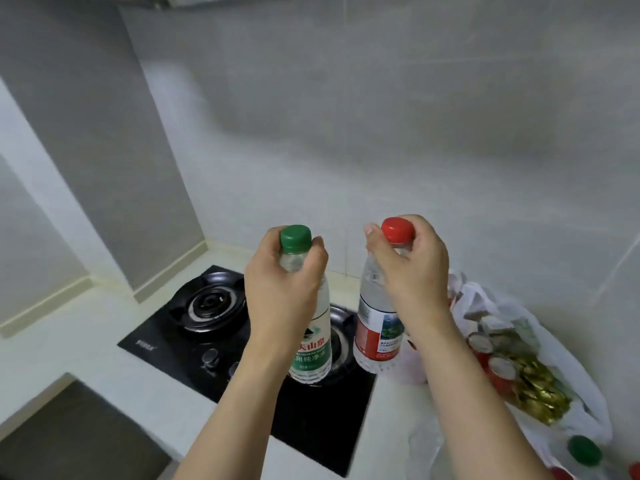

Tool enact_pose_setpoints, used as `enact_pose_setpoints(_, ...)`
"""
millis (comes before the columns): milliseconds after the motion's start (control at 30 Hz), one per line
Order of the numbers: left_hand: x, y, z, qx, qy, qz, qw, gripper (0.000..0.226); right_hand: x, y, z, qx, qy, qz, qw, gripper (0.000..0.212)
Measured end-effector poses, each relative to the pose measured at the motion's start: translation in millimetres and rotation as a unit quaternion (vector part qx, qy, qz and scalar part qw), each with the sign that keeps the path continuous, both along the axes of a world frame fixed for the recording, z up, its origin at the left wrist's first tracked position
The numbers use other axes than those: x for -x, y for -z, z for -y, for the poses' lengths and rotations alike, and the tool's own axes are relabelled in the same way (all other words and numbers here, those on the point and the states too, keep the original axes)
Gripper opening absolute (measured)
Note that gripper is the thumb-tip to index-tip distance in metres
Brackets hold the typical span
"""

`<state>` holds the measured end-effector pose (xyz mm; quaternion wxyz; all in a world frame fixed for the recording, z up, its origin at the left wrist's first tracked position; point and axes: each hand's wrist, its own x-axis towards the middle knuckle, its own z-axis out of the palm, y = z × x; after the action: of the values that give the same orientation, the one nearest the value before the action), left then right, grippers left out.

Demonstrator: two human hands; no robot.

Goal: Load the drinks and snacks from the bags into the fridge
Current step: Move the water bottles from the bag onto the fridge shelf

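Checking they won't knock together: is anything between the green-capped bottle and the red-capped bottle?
Nothing. In the head view, the gap between the green-capped bottle and the red-capped bottle shows only the stove behind.

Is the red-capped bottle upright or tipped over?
Upright: the red-capped bottle hangs from the right hand, cap on top, label level.

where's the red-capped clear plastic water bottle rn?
Head view, right of centre: red-capped clear plastic water bottle held by its neck in the right hand, above the black gas hob's right edge.
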<state>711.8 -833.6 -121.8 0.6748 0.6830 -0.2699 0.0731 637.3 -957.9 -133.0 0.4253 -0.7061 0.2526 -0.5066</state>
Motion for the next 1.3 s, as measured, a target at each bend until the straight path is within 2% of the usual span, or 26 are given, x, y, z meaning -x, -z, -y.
enact_pose_setpoints(333,-19.4,-0.1,-128.4,-0.006,-0.148,0.043,0.988,0.01,-66.1,-1.1,-111.4,-0.01,-0.181,0.013,0.983,0.021)
enact_pose_setpoints(800,-37.6,-6.6,-342.2,-0.023,-0.332,0.087,0.939,0.013,-138.1,-7.3,-320.4,-0.017,-0.397,0.008,0.918,0.022)
enact_pose_setpoints(967,-32.2,-2.4,-393.5,-0.036,-0.392,0.088,0.915,0.013,-153.6,-5.9,-375.4,-0.017,-0.472,0.003,0.881,0.02)
enact_pose_setpoints(1100,-24.7,-5.0,-426.0,-0.034,-0.458,0.092,0.884,0.016,-165.5,-7.4,-415.5,-0.009,-0.526,-0.002,0.851,0.022)
enact_pose_setpoints(1300,2.8,-5.5,-465.9,-0.038,-0.561,0.074,0.824,0.013,-170.4,-10.1,-476.1,-0.006,-0.63,0.005,0.777,0.022)
